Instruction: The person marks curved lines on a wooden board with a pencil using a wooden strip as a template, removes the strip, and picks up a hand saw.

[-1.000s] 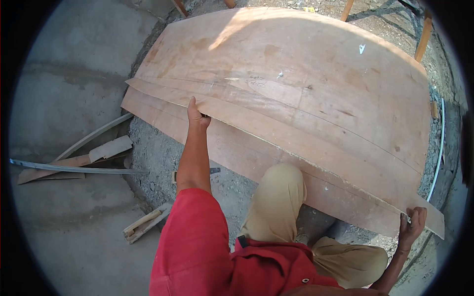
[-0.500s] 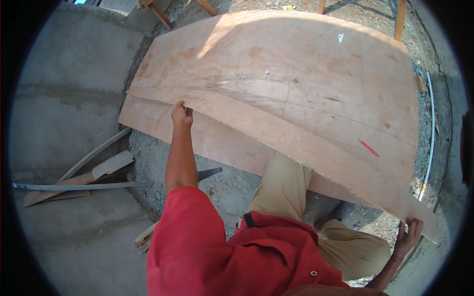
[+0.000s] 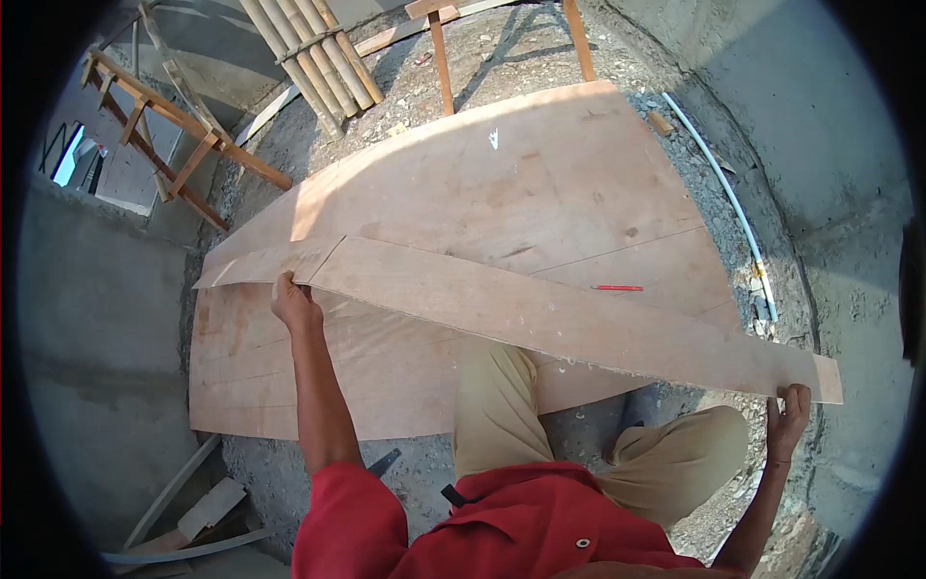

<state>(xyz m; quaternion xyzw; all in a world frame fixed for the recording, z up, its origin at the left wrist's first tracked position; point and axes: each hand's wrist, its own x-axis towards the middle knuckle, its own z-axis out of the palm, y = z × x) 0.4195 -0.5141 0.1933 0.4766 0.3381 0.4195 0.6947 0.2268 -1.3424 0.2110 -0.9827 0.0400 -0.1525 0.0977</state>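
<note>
Pale brown plywood is forming a long strip, which both hands are holding at a slant across a wide sheet. The strip is running from the far left to the near right, with its right end reaching past the sheet's edge. The left hand is pinching the strip's near edge toward its left end: the thumb is pressing at the edge, while the other fingers are going underneath, so how they are spaced cannot be told. Just right of this hand, a thin dark line is crossing the strip. The right hand is gripping the near edge close to the right end, its fingers bent and held close together.

A red pencil is lying on the sheet, just beyond the strip. The person's left knee is reaching under the strip's near edge. Gravel is showing along the sheet's right side, where a pale pipe is lying. Bamboo poles are leaning at the far left, near a wooden frame.
</note>
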